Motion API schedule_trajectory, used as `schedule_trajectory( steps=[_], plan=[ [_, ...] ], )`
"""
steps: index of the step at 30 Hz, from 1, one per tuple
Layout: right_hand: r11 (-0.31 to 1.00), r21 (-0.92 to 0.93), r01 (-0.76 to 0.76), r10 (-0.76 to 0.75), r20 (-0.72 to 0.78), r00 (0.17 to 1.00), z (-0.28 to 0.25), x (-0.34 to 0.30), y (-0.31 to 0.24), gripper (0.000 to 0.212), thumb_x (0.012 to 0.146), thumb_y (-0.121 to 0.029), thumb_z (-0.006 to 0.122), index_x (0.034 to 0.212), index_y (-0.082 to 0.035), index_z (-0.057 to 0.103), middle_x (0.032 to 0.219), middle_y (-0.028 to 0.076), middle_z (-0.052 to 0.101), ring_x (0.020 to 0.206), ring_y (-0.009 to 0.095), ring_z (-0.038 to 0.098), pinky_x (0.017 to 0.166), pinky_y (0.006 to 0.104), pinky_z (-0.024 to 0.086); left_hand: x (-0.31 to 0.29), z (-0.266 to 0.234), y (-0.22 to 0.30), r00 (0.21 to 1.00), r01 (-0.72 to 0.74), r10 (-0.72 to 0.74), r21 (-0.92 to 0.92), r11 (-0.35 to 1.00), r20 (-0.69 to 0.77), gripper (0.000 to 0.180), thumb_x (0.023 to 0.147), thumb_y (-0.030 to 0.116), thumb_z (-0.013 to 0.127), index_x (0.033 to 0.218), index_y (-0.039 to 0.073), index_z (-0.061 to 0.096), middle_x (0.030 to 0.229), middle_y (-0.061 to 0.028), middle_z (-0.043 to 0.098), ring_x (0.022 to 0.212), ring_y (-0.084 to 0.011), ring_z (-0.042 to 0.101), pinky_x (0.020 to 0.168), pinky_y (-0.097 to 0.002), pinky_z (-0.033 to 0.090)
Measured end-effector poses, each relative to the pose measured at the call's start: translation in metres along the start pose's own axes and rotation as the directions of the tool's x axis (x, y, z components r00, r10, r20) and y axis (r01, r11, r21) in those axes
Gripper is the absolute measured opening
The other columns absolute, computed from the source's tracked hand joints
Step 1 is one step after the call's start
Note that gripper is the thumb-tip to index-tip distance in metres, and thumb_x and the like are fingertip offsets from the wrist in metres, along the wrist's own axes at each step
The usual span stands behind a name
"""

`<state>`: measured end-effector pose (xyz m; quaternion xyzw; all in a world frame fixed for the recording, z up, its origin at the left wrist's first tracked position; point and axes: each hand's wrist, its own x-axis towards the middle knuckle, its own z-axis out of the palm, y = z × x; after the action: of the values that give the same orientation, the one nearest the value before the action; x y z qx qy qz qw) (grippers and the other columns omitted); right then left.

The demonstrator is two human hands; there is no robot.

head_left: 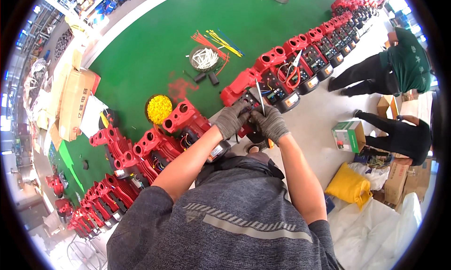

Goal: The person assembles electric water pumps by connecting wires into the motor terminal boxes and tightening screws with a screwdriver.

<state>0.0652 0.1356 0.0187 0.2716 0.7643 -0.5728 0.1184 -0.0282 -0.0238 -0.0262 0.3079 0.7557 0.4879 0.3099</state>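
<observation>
My left hand [231, 120], in a grey glove, has its fingers bent in at the black-and-red end of a red machine housing [240, 86]. What it pinches, if anything, is hidden. Close beside it, my gloved right hand [271, 123] is closed round a tool with a long thin metal shaft [260, 95], which points away from me. An orange piece [270, 143] shows below that hand; whether it belongs to the tool cannot be told. Red-handled scissors [292, 73] lie on the neighbouring unit, over its exposed wiring.
Red housings [182, 115] line the green table [141, 49] on both sides. On it stand a tub of yellow connectors [159, 109], a bowl of white sleeves [205, 58], cable ties [224, 42] and black cylinders [201, 77]. Two people [399, 63] work at right, near boxes [348, 136] and a yellow sack [348, 185].
</observation>
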Motion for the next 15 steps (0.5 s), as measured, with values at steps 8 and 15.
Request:
schedule_trajectory(
  steps=[8, 15],
  plan=[
    [1.0, -0.006, 0.02, -0.021, -0.037, 0.999, 0.001, -0.003, 0.008, 0.021, 0.097, -0.012, 0.063, 0.114, -0.001, 0.066, 0.084, 0.005, 0.068, 0.065, 0.012, 0.059, 0.057, 0.0293, 0.049, 0.003, -0.004, -0.002, 0.986, 0.147, -0.121, -0.241, 0.959, 0.117, 0.027, 0.099, 0.013, 0.063, 0.125, 0.006, 0.059, 0.076, -0.0043, 0.066, 0.052, -0.0106, 0.057, 0.048, -0.0301, 0.047],
    [0.972, -0.19, 0.138, -0.164, -0.131, 0.978, -0.001, -0.029, -0.022, 0.039, 0.087, -0.014, 0.07, 0.123, -0.002, 0.065, 0.102, 0.021, 0.069, 0.099, 0.035, 0.067, 0.089, 0.0425, 0.053, 0.001, -0.007, 0.003, 0.981, 0.169, -0.138, -0.254, 0.952, 0.136, 0.022, 0.099, 0.011, 0.062, 0.119, 0.003, 0.06, 0.081, -0.0055, 0.066, 0.054, -0.0109, 0.055, 0.05, -0.0299, 0.046]
  ],
)
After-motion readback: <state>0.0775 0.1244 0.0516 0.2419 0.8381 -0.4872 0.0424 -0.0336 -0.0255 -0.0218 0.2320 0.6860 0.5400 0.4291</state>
